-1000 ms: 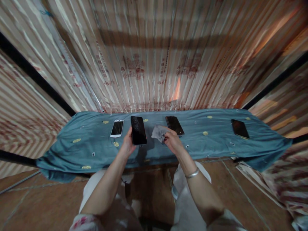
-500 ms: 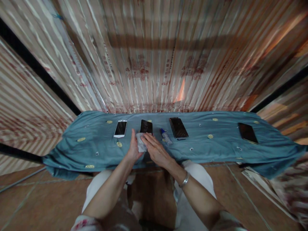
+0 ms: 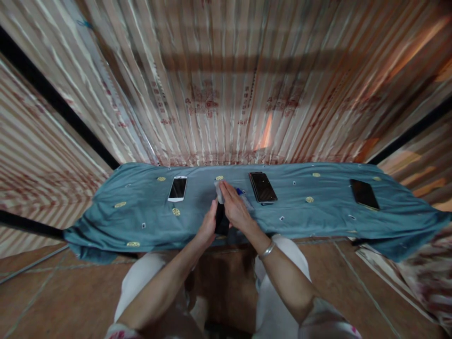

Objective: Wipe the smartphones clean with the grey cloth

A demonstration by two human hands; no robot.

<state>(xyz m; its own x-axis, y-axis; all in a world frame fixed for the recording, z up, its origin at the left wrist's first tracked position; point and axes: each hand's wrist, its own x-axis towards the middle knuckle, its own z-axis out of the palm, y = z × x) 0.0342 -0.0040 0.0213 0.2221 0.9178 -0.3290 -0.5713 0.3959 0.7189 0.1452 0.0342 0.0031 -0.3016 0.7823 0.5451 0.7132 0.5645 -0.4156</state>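
My left hand (image 3: 207,226) is closed on a dark smartphone (image 3: 219,214), gripping it along its left side. The phone looks narrow, turned steeply between my hands, and much of it is hidden. Pressed under the fingers of my right hand (image 3: 236,211) is a crumpled white wipe (image 3: 219,192), held against the phone's upper part. Beyond the right hand, a small clear bottle with a blue cap (image 3: 239,191) lies on the cloth, mostly covered by that hand.
A white phone (image 3: 177,189) lies to the left. Right of the hands is a dark phone (image 3: 262,187), and another dark phone (image 3: 364,194) lies far right. A teal patterned cloth (image 3: 310,221) covers the long surface. Striped curtains (image 3: 219,94) hang behind it.
The phone has swung from lying face-up to a steep, edge-on angle. Both hands moved right, the right one taking the wipe up along the phone and covering more of the bottle.
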